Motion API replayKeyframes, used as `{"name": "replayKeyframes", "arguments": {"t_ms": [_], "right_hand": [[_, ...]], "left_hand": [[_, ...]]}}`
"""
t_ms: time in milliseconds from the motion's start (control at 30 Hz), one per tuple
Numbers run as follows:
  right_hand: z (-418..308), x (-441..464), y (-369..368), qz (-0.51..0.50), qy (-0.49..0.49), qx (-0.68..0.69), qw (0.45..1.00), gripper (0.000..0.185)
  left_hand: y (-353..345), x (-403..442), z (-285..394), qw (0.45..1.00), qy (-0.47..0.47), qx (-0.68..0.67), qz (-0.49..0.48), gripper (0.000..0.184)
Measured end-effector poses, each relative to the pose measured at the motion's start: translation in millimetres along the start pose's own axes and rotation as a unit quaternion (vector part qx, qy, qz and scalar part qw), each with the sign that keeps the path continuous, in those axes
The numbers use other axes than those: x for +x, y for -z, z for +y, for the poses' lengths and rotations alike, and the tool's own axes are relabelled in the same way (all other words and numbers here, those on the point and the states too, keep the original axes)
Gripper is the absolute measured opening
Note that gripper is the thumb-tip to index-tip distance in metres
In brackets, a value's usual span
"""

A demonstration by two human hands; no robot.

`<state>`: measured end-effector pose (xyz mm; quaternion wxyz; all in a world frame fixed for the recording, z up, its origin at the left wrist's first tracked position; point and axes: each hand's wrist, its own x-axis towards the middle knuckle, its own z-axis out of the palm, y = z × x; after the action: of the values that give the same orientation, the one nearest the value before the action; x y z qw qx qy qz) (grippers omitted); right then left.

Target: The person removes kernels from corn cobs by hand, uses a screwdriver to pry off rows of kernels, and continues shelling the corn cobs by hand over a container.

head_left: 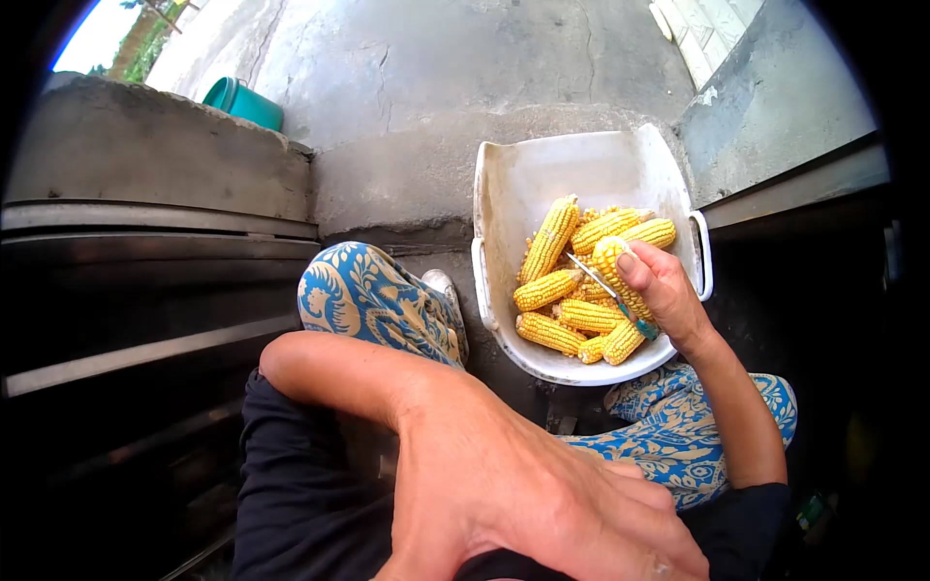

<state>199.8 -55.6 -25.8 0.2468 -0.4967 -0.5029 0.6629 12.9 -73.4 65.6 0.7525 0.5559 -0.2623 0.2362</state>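
Several yellow corn cobs (548, 332) lie in a white tub (572, 163) in front of me, with loose kernels among them. My right hand (664, 290) is over the tub's right side, its fingers wrapped round an upright corn cob (608, 259). A thin metal tool (598, 279) with a green handle (646, 329) lies against that cob; whether the hand also grips it is unclear. Large and close to the camera, my left hand (542, 494) is raised before my chest, its back towards the view. Its fingers bend down and their tips are out of sight.
A teal bucket (244, 104) lies on its side at the upper left, behind a low concrete wall (160, 145). Grey concrete floor (436, 58) stretches beyond the tub. My knees in patterned blue cloth (378, 295) flank the tub's near side.
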Motion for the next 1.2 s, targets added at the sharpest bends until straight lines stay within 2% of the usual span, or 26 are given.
{"name": "replayKeyframes", "arguments": {"t_ms": [67, 133, 167, 200, 233, 267, 300, 333, 367, 433, 500, 567, 633, 700, 733, 767, 833, 900, 967, 1000, 1067, 1133, 1200], "right_hand": [[3.5, -0.6, 3.4, 0.011, 0.009, -0.024, 1.0, 0.047], [-2.9, -2.7, 2.3, 0.003, 0.023, 0.009, 1.0, 0.051], [-10.8, -5.5, 1.2, 0.004, 0.031, 0.015, 0.999, 0.053], [-4.0, -4.9, 2.0, 0.008, 0.083, 0.018, 0.996, 0.054], [-0.5, -3.9, 0.6, 0.008, 0.135, 0.022, 0.991, 0.055], [-7.4, -5.7, 3.5, 0.001, 0.071, 0.002, 0.997, 0.057], [-4.8, -6.6, 4.1, 0.006, 0.065, 0.003, 0.998, 0.058], [-5.0, -7.0, 3.7, 0.012, 0.07, 0.007, 0.997, 0.058], [-6.3, -7.3, 2.8, 0.016, 0.075, 0.011, 0.997, 0.059], [-8.5, -8.3, 1.4, 0.021, 0.088, -0.002, 0.996, 0.069], [-7.8, -8.9, 0.0, 0.032, 0.098, -0.02, 0.994, 0.073], [-4.5, -11.6, 1.0, 0.054, 0.109, -0.033, 0.992, 0.068], [-7.4, -12.7, 3.6, 0.045, 0.113, -0.031, 0.992, 0.06], [-11.9, -13.7, 1.5, 0.069, 0.138, -0.048, 0.987, 0.054], [-9.3, -13.1, 1.0, 0.082, 0.144, -0.043, 0.985, 0.054], [-7.9, -12.9, 0.7, 0.094, 0.149, -0.038, 0.984, 0.054], [-8.6, -12.3, 0.4, 0.092, 0.146, -0.033, 0.985, 0.054], [-6.7, -10.8, 0.6, 0.09, 0.142, -0.028, 0.985, 0.055], [0.4, -7.5, 0.8, 0.052, 0.147, 0.062, 0.986, 0.058], [-0.6, -7.7, 0.7, 0.053, 0.147, 0.062, 0.986, 0.058], [-3.7, -9.1, 0.3, 0.011, 0.073, -0.014, 0.997, 0.062], [1.4, -6.9, -0.4, 0.015, 0.067, -0.017, 0.997, 0.064], [-1.4, -7.1, 0.5, 0.004, 0.043, -0.007, 0.999, 0.066]], "left_hand": [[14.5, -4.6, 1.6, 0.999, 0.05, 0.006, 0.005, 0.096], [33.0, -9.9, 10.7, 0.987, 0.135, 0.059, 0.06, 0.098], [38.2, -10.9, 22.3, 0.947, 0.24, 0.15, 0.15, 0.084], [46.7, -12.2, 21.2, 0.903, 0.239, 0.294, 0.204, 0.074], [56.0, -17.5, 19.3, 0.827, 0.274, 0.432, 0.235, 0.064], [62.6, -24.0, 16.4, 0.753, 0.3, 0.516, 0.275, 0.056], [66.9, -27.5, 14.1, 0.701, 0.332, 0.56, 0.29, 0.054], [71.8, -33.2, 11.3, 0.673, 0.329, 0.605, 0.27, 0.051], [73.8, -34.7, 9.2, 0.676, 0.325, 0.606, 0.266, 0.051], [74.4, -36.8, 5.3, 0.723, 0.377, 0.498, 0.295, 0.047], [75.4, -38.6, -0.2, 0.732, 0.356, 0.511, 0.276, 0.044], [71.6, -33.2, -1.5, 0.761, 0.407, 0.392, 0.319, 0.044], [70.0, -33.7, -6.1, 0.774, 0.381, 0.382, 0.333, 0.043], [64.8, -28.5, -4.6, 0.776, 0.4, 0.376, 0.311, 0.041], [64.0, -26.4, -5.4, 0.766, 0.416, 0.357, 0.335, 0.046], [64.4, -27.5, -7.4, 0.767, 0.416, 0.357, 0.335, 0.046], [66.0, -32.5, -13.7, 0.797, 0.351, 0.37, 0.324, 0.052], [64.2, -32.8, -18.1, 0.788, 0.359, 0.369, 0.337, 0.051], [61.3, -31.5, -21.3, 0.78, 0.368, 0.368, 0.348, 0.05], [59.9, -30.6, -22.5, 0.771, 0.369, 0.374, 0.361, 0.047], [58.4, -29.6, -25.6, 0.762, 0.37, 0.379, 0.373, 0.044], [59.0, -31.0, -29.6, 0.742, 0.413, 0.382, 0.365, 0.044], [58.6, -31.7, -32.1, 0.743, 0.41, 0.381, 0.368, 0.046]]}}
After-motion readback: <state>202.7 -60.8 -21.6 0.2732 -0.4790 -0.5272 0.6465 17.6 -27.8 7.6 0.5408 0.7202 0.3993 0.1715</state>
